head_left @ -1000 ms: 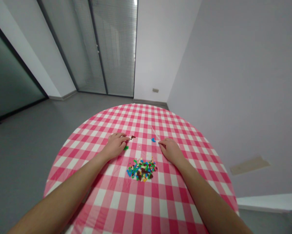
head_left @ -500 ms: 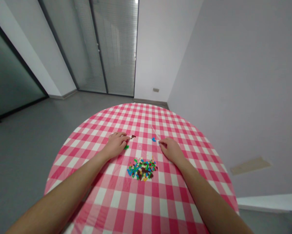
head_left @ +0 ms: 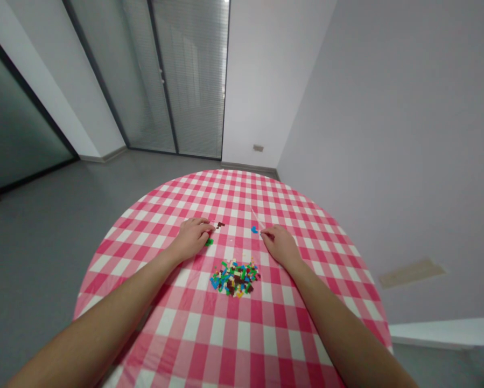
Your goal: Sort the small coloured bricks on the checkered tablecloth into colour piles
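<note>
My left hand (head_left: 192,237) rests on the checked tablecloth with its fingers stretched out and apart. Beside its thumb lie green toy bricks (head_left: 209,242), partly covered by the hand. Just beyond its fingertips are brown bricks (head_left: 221,224). My right hand (head_left: 281,245) is closed in a pinch over the cloth, and what its fingertips hold is too small to make out. Blue bricks (head_left: 254,229) lie just left of those fingertips. Between my forearms, nearer to me, is a loose pile of small mixed-colour bricks (head_left: 236,279).
A round table carries the red-and-white checked tablecloth (head_left: 242,334). A thin clear strip, perhaps a bag's edge (head_left: 258,218), lies beyond the right hand. Glass partitions (head_left: 193,81) and a white wall (head_left: 266,81) stand past the table.
My right fingertips have shifted slightly left towards the blue bricks, and a bit of blue seen at them before is now hidden. My left hand stays nearly still.
</note>
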The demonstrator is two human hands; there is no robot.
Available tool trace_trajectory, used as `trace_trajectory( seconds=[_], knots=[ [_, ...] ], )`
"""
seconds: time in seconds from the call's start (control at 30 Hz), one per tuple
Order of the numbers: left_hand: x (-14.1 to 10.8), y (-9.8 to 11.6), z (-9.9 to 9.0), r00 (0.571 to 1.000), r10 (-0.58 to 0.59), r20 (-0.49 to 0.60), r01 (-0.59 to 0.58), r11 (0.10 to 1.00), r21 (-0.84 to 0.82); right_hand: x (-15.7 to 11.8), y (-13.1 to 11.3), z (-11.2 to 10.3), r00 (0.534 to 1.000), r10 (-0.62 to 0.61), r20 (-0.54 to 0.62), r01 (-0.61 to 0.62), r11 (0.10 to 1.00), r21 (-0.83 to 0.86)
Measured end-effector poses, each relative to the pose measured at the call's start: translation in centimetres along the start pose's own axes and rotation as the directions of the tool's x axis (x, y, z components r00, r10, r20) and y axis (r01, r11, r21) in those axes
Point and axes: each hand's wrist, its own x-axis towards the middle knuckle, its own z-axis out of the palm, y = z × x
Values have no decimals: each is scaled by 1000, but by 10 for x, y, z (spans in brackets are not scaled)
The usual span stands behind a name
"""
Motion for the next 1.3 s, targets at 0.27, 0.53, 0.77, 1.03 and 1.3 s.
trace_trajectory(
  seconds=[0.27, 0.53, 0.77, 1.03, 1.3],
  knots=[
    [1, -3, 4, 1000, 9, -25, -9, 1000, -4, 6, -4, 6, 990, 131, -46, -131, 991, -2],
    [1, -2, 1, 1000, 1, -9, -1, 1000, -10, 2, -2, 5, 998, 62, -14, -62, 998, -7],
    [1, -3, 2, 1000, 3, -18, -3, 1000, -15, -2, -1, 6, 1000, -26, -11, 26, 1000, 7],
    [-4, 1, 2, 984, 112, -139, -124, 989, -79, -5, -8, -3, 997, -74, -20, 76, 992, 100],
    [-17, 35, -15, 900, 432, 59, -410, 884, -226, -24, -35, -27, 888, -365, 279, 254, 896, 363]
  ],
)
